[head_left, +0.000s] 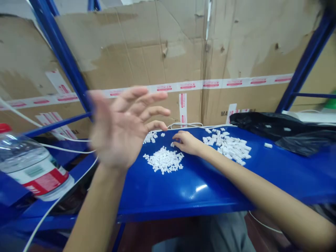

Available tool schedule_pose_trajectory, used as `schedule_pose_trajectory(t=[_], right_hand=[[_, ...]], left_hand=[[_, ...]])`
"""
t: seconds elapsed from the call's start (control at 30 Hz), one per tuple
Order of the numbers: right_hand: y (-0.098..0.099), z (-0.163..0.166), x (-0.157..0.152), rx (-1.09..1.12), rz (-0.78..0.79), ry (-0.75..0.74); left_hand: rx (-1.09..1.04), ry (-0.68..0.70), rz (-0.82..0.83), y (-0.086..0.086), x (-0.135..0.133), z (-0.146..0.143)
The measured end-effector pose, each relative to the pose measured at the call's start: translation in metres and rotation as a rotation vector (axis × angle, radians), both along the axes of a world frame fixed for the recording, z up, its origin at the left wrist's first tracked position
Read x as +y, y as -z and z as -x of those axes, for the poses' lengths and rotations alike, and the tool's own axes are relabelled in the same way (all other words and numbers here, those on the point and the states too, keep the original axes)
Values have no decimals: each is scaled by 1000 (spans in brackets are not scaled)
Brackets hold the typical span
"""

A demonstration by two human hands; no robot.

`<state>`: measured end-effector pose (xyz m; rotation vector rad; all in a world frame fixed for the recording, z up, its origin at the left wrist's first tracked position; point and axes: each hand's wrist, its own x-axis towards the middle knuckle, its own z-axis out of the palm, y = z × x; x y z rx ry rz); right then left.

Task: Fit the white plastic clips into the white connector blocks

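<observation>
My left hand [123, 122] is raised above the left side of the blue table, palm showing, its spread fingers pointing right and holding nothing. Low over the table's far part, my right hand [187, 142] has its fingers curled together, with a small white piece [172, 144] at the fingertips. Just in front of it lies a heap of tiny white pieces [165, 160]. Behind the left hand's fingers, a smaller group of white pieces [150, 137] is partly hidden. Right of my right wrist is a pile of larger white blocks [232, 145].
A blue table [183, 196] carries the piles. A black plastic bag [262, 127] lies at right, near one loose white block [268, 145]. A big water bottle [34, 168] and white cables stand at left. Taped cardboard [147, 63] and blue posts rise behind.
</observation>
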<state>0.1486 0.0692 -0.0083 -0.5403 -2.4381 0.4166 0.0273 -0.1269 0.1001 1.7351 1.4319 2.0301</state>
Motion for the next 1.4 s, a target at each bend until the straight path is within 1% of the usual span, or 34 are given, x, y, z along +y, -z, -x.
schedule_pose_trajectory(t=[0.03, 0.07, 0.1, 0.13, 0.2, 0.27, 0.33, 0.37, 0.43, 0.53, 0.57, 0.63, 0.7, 0.77, 0.83, 0.9, 0.97, 1.03, 1.13, 1.23, 1.33, 1.4], right_hand=[[-2, -3, 0, -3, -13, -20], [-4, -7, 0, -9, -25, -46], [-6, -10, -1, -24, -28, -95], [-7, -13, -2, -48, -7, -147], [-6, -18, -6, -93, 43, -220], [-3, -23, -11, -140, 40, -263], [3, -27, -16, -172, 12, -286], [7, -30, -17, -163, 27, -279], [16, -35, -19, -111, 87, -260], [29, -42, -18, -23, 57, -246], [32, -43, -17, 1, 36, -249], [38, -44, -16, 26, 1, -242], [42, -43, -16, 40, -3, -231], [43, -41, -17, 49, 26, -227], [42, -39, -18, 46, 69, -230], [38, -37, -19, 54, 110, -214], [35, -35, -19, 56, 154, -211], [33, -35, -19, 96, 201, -217], [30, -35, -17, 219, 243, -209], [25, -37, -14, 313, 225, -182], [13, -35, -3, 311, 263, -164], [4, -31, 6, 280, 299, -180]], left_hand=[[-40, 74, 12, -3, 22, 3], [-72, 113, 18, -4, 45, 8], [-90, 124, 11, 0, 67, 13], [-94, 109, -1, 6, 88, 19], [-46, 43, 0, 29, 119, 30], [32, -41, 47, 56, 132, 39], [158, -72, 133, 79, 130, 43], [245, -64, 187, 87, 126, 42], [394, -46, 221, 95, 115, 34], [555, 30, 198, 95, 105, 14], [576, 42, 213, 94, 105, 9], [523, 33, 278, 92, 108, 3], [473, 24, 331, 92, 114, 8], [488, 50, 344, 93, 123, 19], [503, 92, 343, 92, 135, 34], [462, 139, 395, 89, 149, 47], [422, 162, 468, 86, 161, 54], [425, 183, 515, 84, 167, 57], [452, 162, 545, 87, 162, 58], [486, 121, 607, 98, 150, 58], [463, 150, 658, 107, 144, 57], [368, 197, 664, 113, 146, 56]])
